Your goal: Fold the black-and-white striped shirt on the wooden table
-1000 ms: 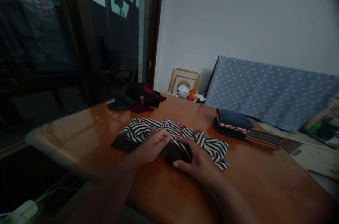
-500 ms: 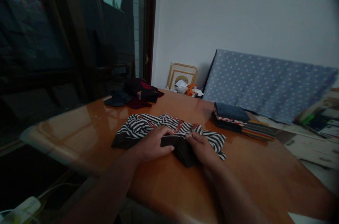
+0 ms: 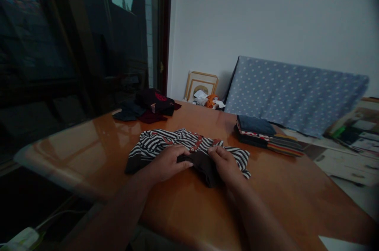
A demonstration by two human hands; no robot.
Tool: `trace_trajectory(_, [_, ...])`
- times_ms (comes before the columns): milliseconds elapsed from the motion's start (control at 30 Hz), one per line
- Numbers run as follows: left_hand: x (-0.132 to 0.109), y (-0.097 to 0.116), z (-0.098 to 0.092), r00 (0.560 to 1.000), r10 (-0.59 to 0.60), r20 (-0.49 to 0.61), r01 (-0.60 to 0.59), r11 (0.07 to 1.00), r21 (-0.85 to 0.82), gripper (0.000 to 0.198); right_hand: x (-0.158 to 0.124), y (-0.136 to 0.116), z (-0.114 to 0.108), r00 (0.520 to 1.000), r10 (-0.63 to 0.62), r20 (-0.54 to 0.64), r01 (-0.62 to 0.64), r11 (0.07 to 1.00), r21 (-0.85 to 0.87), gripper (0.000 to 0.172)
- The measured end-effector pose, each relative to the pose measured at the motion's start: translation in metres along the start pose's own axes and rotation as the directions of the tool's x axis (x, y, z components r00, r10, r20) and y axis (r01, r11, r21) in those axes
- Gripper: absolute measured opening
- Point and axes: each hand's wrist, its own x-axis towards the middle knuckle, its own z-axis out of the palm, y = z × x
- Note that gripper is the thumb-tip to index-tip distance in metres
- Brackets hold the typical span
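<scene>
Black-and-white striped shirt (image 3: pixel 160 141) lies on the desk (image 3: pixel 275 191); I see the left hand (image 3: pixel 168 162) and right hand (image 3: pixel 225 163) drawn closer now, both clamped on its dark folded band (image 3: pixel 204 168).

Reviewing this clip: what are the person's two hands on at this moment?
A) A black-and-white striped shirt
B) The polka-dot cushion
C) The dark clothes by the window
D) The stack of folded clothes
A. The left hand and the right hand both lie on the striped shirt, at its dark folded part, on the wooden table.
</scene>
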Motion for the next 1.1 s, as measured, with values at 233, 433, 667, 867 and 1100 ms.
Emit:
trace_trajectory(233, [0.001, -0.001, 0.002, 0.998, 0.066, -0.013, -0.065, 0.993, 0.094, 0.015, -0.019, -0.023, 0.009, 0.88, -0.457, 0.133, 0.471, 0.795, -0.384, 0.029])
trace_trajectory(433, [0.0, 0.007, 0.001, 0.993, 0.113, 0.038, -0.119, 0.956, 0.269, 0.021, -0.022, -0.019, 0.021, 0.935, -0.289, 0.206, 0.344, 0.88, -0.328, 0.019])
trace_trajectory(667, [0.0, 0.009, 0.007, 0.995, 0.091, -0.052, -0.062, 0.912, 0.404, 0.037, -0.016, -0.007, 0.023, 0.961, -0.034, 0.275, -0.037, 0.968, 0.249, 0.032])
trace_trajectory(867, [-0.001, 0.008, 0.006, 0.978, 0.154, -0.14, -0.089, 0.918, 0.387, 0.042, -0.014, -0.007, 0.025, 0.948, 0.1, 0.302, -0.245, 0.834, 0.494, 0.021])
trace_trajectory(1100, [-0.001, 0.021, -0.001, 0.926, -0.013, -0.378, -0.113, 0.945, -0.308, 0.032, 0.005, -0.001, 0.002, 0.937, 0.346, 0.059, -0.283, 0.646, 0.709, 0.016])
